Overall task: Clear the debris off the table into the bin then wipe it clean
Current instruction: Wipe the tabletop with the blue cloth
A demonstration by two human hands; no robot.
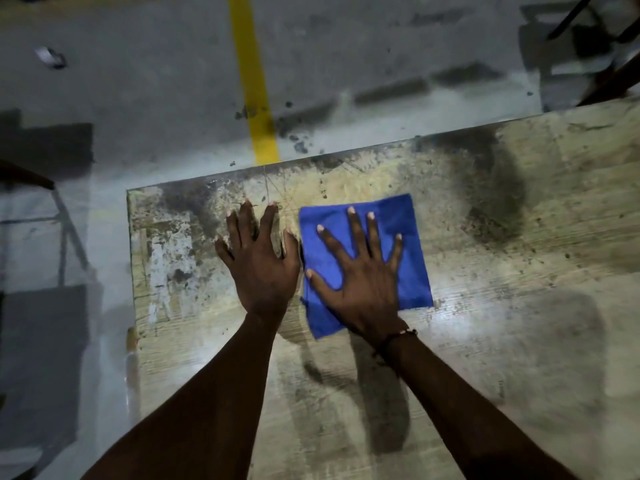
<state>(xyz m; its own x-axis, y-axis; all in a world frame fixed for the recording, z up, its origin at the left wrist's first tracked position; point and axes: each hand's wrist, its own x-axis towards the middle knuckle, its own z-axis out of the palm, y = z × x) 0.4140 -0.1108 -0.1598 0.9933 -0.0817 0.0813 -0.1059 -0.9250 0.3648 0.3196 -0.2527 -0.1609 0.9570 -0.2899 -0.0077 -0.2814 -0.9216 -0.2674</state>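
A worn, stained wooden table (502, 306) fills the lower right of the head view. A folded blue cloth (408, 237) lies flat on it near the far left corner. My right hand (360, 271) presses on the cloth with fingers spread straight. My left hand (258, 258) lies flat on the bare tabletop just left of the cloth, fingers spread, holding nothing. Dark smudges and small specks mark the table, mostly along the far edge and to the right. No bin is in view.
Grey concrete floor (138, 81) with a yellow line (252, 81) runs beyond the table's far edge. A chair frame (65, 237) stands at the left, and another dark frame (595, 46) at the top right. A small scrap (50, 57) lies on the floor far left.
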